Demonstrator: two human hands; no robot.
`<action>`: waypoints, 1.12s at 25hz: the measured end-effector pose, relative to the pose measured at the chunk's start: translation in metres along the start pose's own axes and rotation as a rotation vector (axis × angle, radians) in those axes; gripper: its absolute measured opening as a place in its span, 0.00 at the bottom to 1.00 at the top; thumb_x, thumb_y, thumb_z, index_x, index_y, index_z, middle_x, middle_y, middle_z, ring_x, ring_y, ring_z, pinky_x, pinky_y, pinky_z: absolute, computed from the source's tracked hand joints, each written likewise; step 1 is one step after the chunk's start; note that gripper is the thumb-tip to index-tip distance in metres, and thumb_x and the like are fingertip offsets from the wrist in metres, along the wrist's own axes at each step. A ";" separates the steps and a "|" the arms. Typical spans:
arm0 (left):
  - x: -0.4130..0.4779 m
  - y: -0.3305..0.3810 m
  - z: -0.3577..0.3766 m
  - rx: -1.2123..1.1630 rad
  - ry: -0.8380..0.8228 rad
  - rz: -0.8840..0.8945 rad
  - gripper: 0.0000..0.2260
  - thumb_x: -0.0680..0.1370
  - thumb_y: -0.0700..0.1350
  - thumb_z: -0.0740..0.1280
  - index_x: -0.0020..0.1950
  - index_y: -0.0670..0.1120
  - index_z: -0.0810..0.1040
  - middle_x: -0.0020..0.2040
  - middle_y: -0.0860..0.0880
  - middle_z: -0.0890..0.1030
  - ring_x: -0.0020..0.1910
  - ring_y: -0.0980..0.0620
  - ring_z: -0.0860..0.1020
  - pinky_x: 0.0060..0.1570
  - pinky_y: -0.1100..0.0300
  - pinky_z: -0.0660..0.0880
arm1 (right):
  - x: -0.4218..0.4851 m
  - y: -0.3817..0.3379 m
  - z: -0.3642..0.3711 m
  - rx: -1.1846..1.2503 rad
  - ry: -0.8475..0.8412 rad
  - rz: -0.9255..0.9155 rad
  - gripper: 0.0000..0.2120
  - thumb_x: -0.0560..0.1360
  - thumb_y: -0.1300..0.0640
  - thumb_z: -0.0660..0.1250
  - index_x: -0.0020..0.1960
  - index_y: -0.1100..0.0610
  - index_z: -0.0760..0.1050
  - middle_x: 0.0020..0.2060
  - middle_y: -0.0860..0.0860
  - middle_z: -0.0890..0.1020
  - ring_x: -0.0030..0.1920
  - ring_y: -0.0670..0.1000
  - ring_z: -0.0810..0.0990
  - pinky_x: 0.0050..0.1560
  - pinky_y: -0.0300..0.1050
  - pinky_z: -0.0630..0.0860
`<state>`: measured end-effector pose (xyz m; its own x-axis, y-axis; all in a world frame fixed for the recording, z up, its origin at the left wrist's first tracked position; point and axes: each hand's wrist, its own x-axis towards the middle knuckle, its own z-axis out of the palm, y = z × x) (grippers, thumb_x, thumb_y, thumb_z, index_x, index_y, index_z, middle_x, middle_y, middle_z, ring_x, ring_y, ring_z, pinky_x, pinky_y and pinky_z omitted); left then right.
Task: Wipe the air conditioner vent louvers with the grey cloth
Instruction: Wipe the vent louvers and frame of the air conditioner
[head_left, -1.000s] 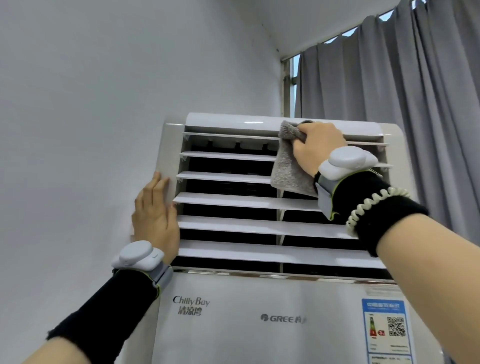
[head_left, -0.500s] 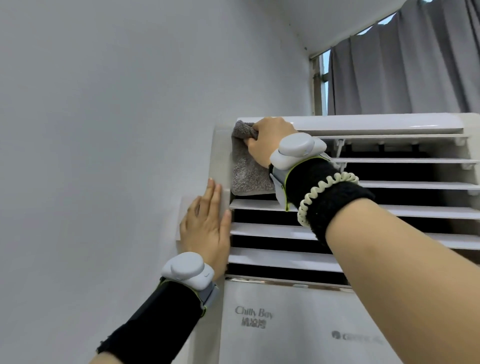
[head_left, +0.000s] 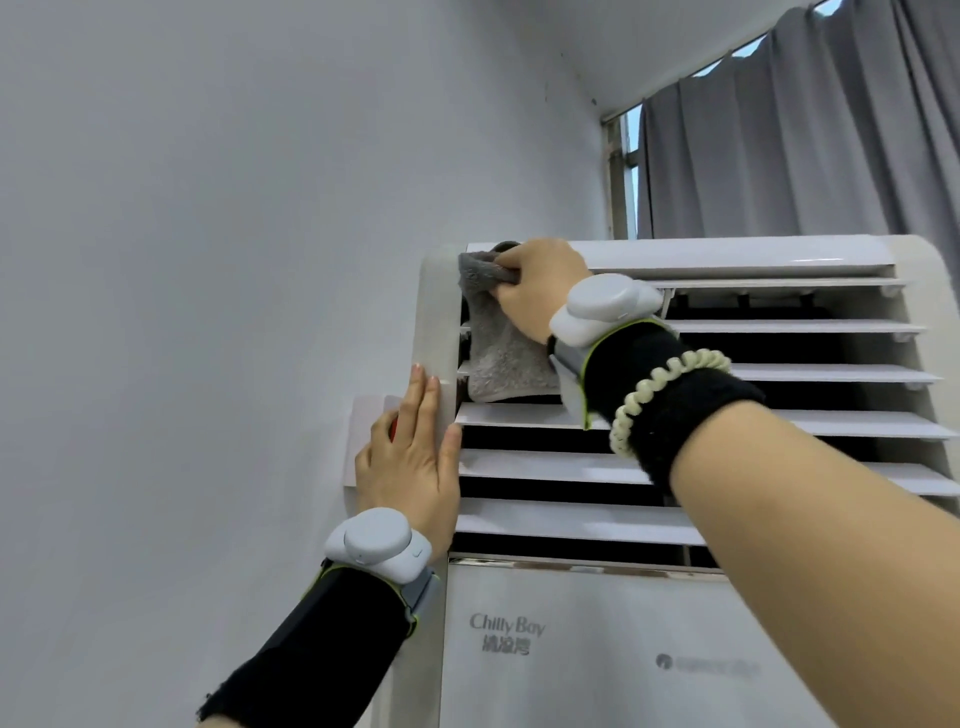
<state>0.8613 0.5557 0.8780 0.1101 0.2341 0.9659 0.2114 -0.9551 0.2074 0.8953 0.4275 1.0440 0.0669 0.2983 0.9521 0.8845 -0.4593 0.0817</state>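
Note:
A white floor-standing air conditioner (head_left: 597, 649) fills the right half of the view, with several white horizontal louvers (head_left: 779, 374) across its upper vent. My right hand (head_left: 535, 291) grips the grey cloth (head_left: 498, 353) and presses it on the top louvers at the vent's far left end. The cloth hangs down over the upper slats. My left hand (head_left: 410, 457) lies flat, fingers together, against the unit's left side edge beside the lower louvers, holding nothing.
A plain white wall (head_left: 208, 312) runs along the left of the unit. Grey curtains (head_left: 805, 130) hang behind it at the upper right, beside a window frame (head_left: 621, 171). Both wrists carry white devices over black cuffs.
My right hand has swept the cloth leftwards along the top louvers, from the middle to the left end. The view has turned left. My left hand has stayed on the unit's side.

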 end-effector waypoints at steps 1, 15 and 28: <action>0.001 0.000 -0.002 0.001 -0.009 -0.002 0.33 0.71 0.62 0.34 0.76 0.57 0.50 0.77 0.62 0.48 0.70 0.52 0.61 0.64 0.54 0.65 | -0.002 0.008 -0.007 -0.004 0.001 0.004 0.12 0.73 0.57 0.62 0.52 0.54 0.81 0.50 0.56 0.83 0.53 0.60 0.79 0.45 0.40 0.67; 0.005 0.010 -0.016 0.015 -0.106 -0.043 0.30 0.75 0.60 0.42 0.76 0.52 0.52 0.78 0.56 0.49 0.75 0.50 0.53 0.70 0.48 0.59 | -0.058 0.176 -0.095 -0.143 0.132 0.102 0.11 0.72 0.52 0.67 0.43 0.59 0.81 0.35 0.57 0.80 0.41 0.58 0.77 0.41 0.44 0.67; -0.003 0.021 -0.032 -0.007 -0.064 -0.043 0.36 0.71 0.65 0.39 0.75 0.51 0.57 0.77 0.55 0.55 0.74 0.51 0.55 0.68 0.48 0.61 | -0.077 0.211 -0.117 -0.341 0.222 0.294 0.15 0.78 0.51 0.58 0.50 0.58 0.79 0.52 0.60 0.80 0.56 0.64 0.75 0.48 0.50 0.73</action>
<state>0.8346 0.5291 0.8846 0.1628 0.2859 0.9443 0.2104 -0.9451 0.2499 1.0232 0.2099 1.0223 0.1581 -0.0528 0.9860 0.6396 -0.7553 -0.1430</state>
